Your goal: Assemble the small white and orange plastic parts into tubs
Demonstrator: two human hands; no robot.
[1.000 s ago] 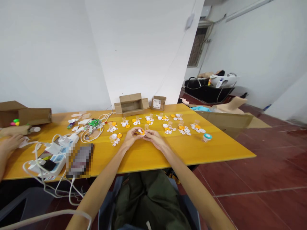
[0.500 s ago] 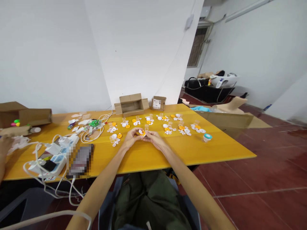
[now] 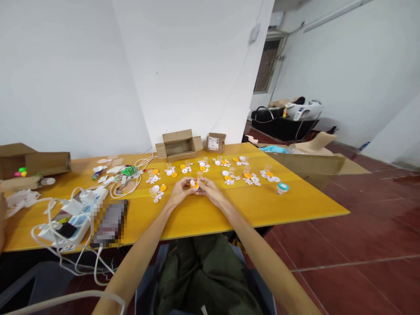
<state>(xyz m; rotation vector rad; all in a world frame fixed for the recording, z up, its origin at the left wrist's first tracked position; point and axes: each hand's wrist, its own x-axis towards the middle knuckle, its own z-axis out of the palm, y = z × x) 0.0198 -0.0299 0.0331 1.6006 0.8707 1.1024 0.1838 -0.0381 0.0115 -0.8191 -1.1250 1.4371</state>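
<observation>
Just above the table's near middle, my left hand (image 3: 179, 191) and my right hand (image 3: 210, 191) meet with fingers closed around a small orange and white plastic part (image 3: 195, 184). Fingers hide much of it, so its exact shape does not show. Little groups of parts lie beyond the hands: orange rings (image 3: 163, 187), white discs (image 3: 225, 161), white perforated pieces (image 3: 158, 198) and clear cups (image 3: 152, 191). To the right stands a small clear jar with a teal lid (image 3: 283, 187).
Two open cardboard boxes (image 3: 180, 148) (image 3: 215, 142) stand against the wall. At left are a power strip (image 3: 85, 218) with white cables, a pixelated dark device (image 3: 110, 222), a green packet (image 3: 129, 170) and another box (image 3: 49, 164). The yellow table (image 3: 262, 214) ends at right.
My hands stay together on the orange and white part, which is turned slightly between the fingers. At the far left, another person's hand has moved mostly out of view.
</observation>
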